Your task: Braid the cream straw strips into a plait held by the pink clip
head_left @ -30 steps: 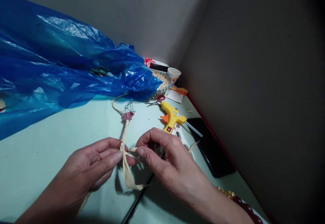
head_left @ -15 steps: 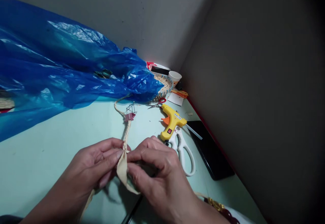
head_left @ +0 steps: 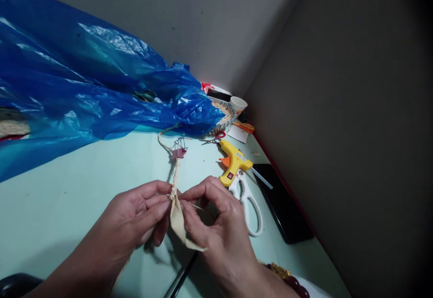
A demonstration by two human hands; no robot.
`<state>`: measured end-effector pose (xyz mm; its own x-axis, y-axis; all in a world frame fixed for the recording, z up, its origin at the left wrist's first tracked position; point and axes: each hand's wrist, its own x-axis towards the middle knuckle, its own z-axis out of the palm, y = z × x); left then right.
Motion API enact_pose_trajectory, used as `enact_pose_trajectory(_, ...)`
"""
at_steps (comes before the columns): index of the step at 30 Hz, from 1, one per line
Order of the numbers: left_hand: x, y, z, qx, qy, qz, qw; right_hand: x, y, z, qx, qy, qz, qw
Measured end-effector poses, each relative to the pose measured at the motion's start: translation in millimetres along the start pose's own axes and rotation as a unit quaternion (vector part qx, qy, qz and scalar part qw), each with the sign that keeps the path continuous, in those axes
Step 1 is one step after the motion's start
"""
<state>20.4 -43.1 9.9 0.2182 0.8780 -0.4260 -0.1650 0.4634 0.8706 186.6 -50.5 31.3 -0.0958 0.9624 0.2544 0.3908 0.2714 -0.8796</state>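
On the pale-green desk (head_left: 67, 212), lower centre, my left fingers (head_left: 152, 217) pinch the slim cream plaited cord (head_left: 176, 171); a thin cream strand (head_left: 196, 206) now shows between my narrowly pinching right fingers (head_left: 203, 192), suggesting it's pulled through.

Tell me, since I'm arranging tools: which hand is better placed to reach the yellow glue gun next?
Probably the right hand: it is nearer the yellow glue gun, while the left hand is across the pale strip, farther away.
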Motion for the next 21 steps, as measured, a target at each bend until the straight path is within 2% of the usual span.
enact_pose_trajectory(7, -1.9, 2.3, -0.6, -0.009, -0.032, -0.018, 0.999, -2.1, 2.0, 1.3, -0.049, -0.009, -0.017, 0.999)
enact_pose_trajectory(13, -2.8, 2.3, -1.1, 0.04, 0.003, -0.01, 0.999, -5.7, 1.4, -1.2, -0.066, -0.025, -0.019, 0.997)
enact_pose_trajectory(16, 1.0, -2.2, -3.4, 0.04, 0.029, 0.001, 0.999, -5.4, -0.1, -5.1, -0.092, -0.052, -0.026, 0.994)
enact_pose_trajectory(21, 3.2, -4.9, -5.5, 0.059, 0.039, 0.001, 0.997, -0.6, -1.4, -15.5, -0.116, -0.093, -0.036, 0.988)
